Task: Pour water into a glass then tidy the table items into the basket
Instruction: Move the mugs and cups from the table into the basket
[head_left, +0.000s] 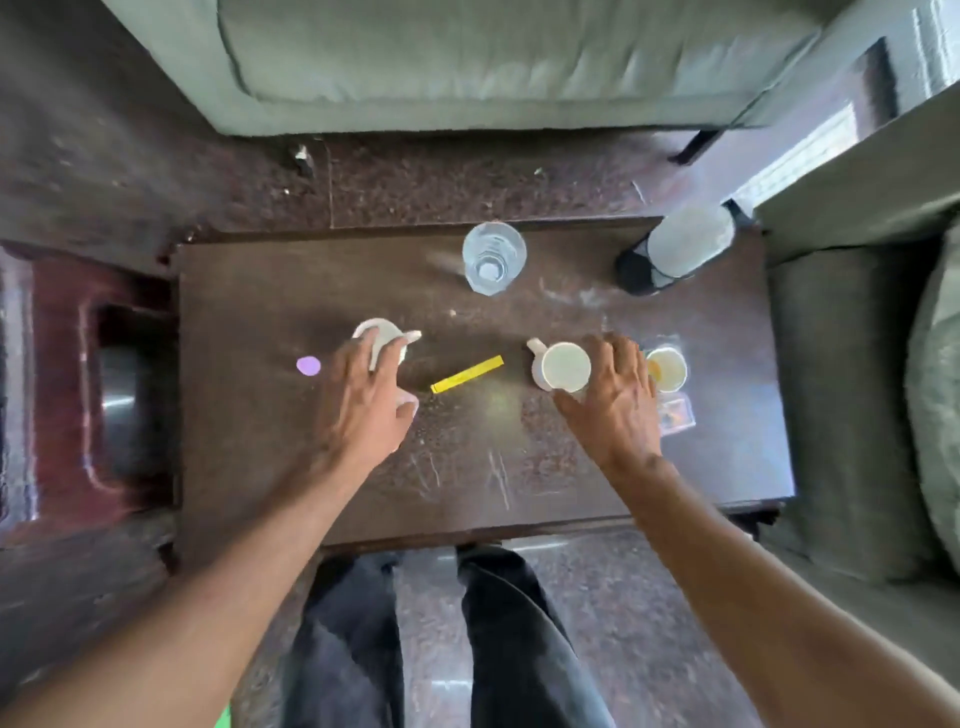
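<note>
A clear water bottle (493, 257) stands at the far middle of the dark wooden table (467, 467). My left hand (363, 400) lies with fingers spread over a small white cup (382, 335) at the left; no firm grip shows. My right hand (615, 400) rests open between a white mug (563, 366) and a paper cup (670, 369), touching the mug's right side. Between the hands lies a yellow strip (467, 374). A tall black container with a pale top (675, 249) stands at the far right corner.
A small purple oval (308, 365) lies left of the white cup. A flat card or packet (678, 413) sits near the paper cup. Grey sofas (493, 57) border the far and right sides; a reddish wooden seat (78, 395) is at the left.
</note>
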